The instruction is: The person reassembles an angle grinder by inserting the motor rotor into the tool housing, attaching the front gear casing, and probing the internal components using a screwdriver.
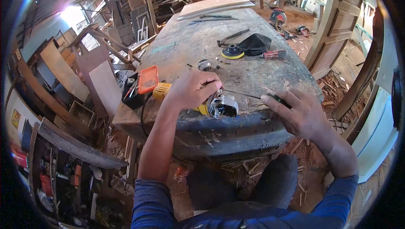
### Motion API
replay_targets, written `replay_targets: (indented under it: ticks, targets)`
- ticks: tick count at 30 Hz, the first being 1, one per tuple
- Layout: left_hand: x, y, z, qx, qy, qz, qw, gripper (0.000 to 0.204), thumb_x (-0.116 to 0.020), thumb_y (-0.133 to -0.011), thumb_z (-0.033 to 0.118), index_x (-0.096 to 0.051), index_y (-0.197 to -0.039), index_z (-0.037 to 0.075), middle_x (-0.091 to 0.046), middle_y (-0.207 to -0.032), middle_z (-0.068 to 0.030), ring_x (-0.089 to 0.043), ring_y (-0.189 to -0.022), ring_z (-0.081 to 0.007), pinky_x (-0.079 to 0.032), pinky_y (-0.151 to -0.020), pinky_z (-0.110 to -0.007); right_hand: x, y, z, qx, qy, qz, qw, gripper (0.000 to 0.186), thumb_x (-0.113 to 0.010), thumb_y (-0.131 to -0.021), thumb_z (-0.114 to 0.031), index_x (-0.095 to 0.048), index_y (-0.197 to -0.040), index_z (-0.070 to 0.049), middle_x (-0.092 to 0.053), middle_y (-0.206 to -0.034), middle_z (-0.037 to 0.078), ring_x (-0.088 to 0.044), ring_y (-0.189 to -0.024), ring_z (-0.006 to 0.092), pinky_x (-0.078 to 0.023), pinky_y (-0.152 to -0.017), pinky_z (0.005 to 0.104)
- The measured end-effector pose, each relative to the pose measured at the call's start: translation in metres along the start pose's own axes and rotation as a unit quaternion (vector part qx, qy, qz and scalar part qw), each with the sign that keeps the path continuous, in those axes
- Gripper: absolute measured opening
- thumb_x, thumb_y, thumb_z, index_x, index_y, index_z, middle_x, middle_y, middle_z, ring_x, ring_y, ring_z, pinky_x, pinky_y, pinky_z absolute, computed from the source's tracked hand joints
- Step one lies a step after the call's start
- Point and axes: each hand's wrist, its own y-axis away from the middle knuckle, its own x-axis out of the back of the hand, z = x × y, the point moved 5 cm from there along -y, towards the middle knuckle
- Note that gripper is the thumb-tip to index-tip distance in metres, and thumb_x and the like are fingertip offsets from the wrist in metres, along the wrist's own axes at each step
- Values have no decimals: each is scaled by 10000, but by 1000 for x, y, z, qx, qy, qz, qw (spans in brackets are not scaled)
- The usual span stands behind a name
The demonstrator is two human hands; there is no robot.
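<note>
My right hand [301, 113] is closed round the dark handle of a screwdriver [242, 93]. Its thin shaft points left, toward the fingertips of my left hand [192, 90]. Those fingers are pinched together beside the shaft's tip; a small part may be between them, too small to name. Just below lies a yellow power tool [161, 90] on its side at the bench's near edge. Its silver metal gear housing [228, 102] is opened, with dark grease inside. A round metal piece [204, 65] rests a little beyond my left hand, among several small loose parts.
The worn bench [177, 43] stretches away from me. On it are a sanding pad with a yellow rim [232, 52], a black cloth [255, 44], a red-handled tool [274, 55], pliers [233, 37] and an open orange-lidded box [147, 79]. A wooden door [337, 26] stands at right.
</note>
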Motion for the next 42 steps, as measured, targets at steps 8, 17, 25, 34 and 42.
replay_targets:
  ticks: [8, 17, 25, 34, 42]
  targets:
    - [0, -1, 9, -27, -53, 25, 998, 310, -670, -1085, 288, -810, -1093, 12, -794, -931, -190, -782, -890, -363, -583, -826, -449, -1, -27, 30, -225, -372, -86, 896, 378, -776, -1046, -230, -824, -1387, -74, -835, -1024, 167, -789, -852, 267, -631, -807, 404]
    - [-5, -4, 0, -59, -15, 30, 998, 320, -669, -1098, 276, -822, -1090, -5, -802, -942, -186, -778, -885, -340, -584, -836, -438, -9, -19, 37, -74, -266, 6, 961, 380, -761, -1069, -307, -835, -1394, -126, -828, -1004, 180, -806, -842, 332, -630, -713, 421]
    - [-2, -4, 8, -49, -43, 27, 997, 310, -671, -1092, 253, -835, -1108, -10, -817, -969, -187, -787, -915, -319, -593, -862, -418, -9, -27, 38, -144, -284, -103, 942, 358, -713, -1103, -320, -833, -1380, -127, -785, -931, 176, -774, -833, 384, -605, -727, 493]
    - [-2, 12, 8, -25, -44, 101, 994, 332, -611, -1092, 246, -846, -1119, 12, -827, -963, -159, -798, -896, -291, -588, -853, -414, -28, -15, 58, -258, -476, -152, 827, 414, -732, -1144, -333, -804, -1417, -29, -846, -994, 97, -748, -835, 139, -591, -742, 315]
    - [-12, 65, 20, -146, -106, 239, 954, 524, -488, -1018, 382, -838, -1118, 5, -829, -975, -199, -794, -859, -425, -607, -844, -504, -59, 15, 90, -355, -425, 165, 816, 390, -757, -1117, -262, -775, -1430, -30, -852, -1149, 151, -760, -1044, 166, -583, -974, 347]
